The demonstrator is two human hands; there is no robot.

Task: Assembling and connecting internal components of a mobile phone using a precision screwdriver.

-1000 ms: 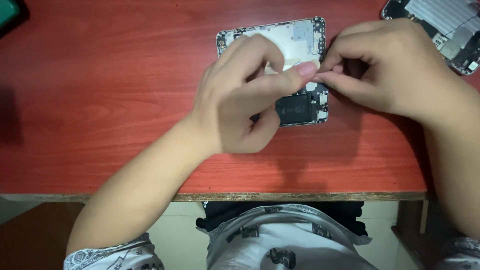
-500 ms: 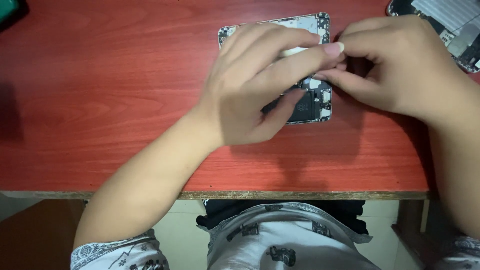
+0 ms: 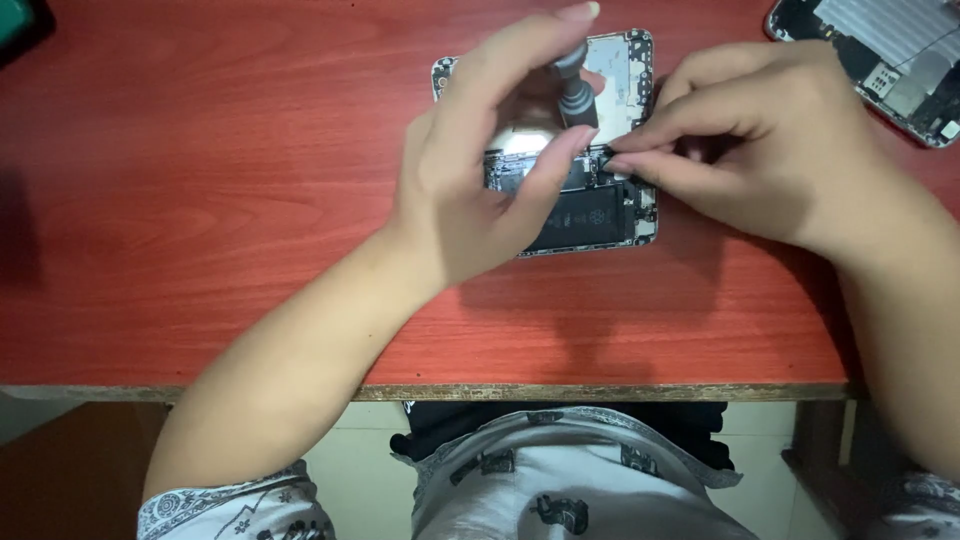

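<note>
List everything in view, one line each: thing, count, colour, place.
opened phone: one, silver frame with dark insides, table centre, under both hands
screwdriver: one, grey, upright over the phone, in the left hand
second opened phone: one, dark and silver, top right corner
dark object: one, black and green, top left corner, cut off
table: one, red wood grain
left hand: one, grips the screwdriver
right hand: one, fingertips pinched at the phone's right edge

Two opened phones [image 3: 590, 215] [image 3: 880, 50] are lying on one table [image 3: 200, 200]; two hands [image 3: 480, 180] [image 3: 770, 150] are working; one screwdriver [image 3: 573, 90] is standing.
</note>
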